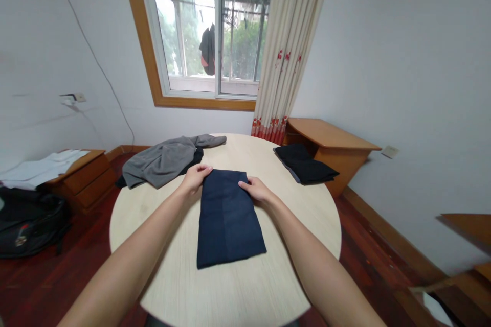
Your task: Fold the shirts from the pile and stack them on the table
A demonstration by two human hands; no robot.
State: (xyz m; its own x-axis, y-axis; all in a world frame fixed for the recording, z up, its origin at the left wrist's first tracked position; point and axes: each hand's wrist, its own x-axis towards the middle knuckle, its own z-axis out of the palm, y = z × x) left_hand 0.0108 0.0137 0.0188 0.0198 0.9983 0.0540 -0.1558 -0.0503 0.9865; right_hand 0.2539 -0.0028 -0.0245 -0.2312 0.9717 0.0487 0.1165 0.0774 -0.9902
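Observation:
A dark navy cloth (230,219), folded into a long rectangle, lies on the round pale table (268,286) in front of me. My left hand (196,179) pinches its far left corner between thumb and fingers. At the far right corner, my right hand (256,188) grips the edge, thumb on top and the fingers partly hidden. The near end of the cloth rests flat on the tabletop.
A rumpled grey garment (164,158) with dark cloth under it lies at the table's back left. Folded black clothes (305,163) sit at the right edge. Beyond are a wooden desk (330,135), a curtain (286,51) and, at left, a black bag (30,219).

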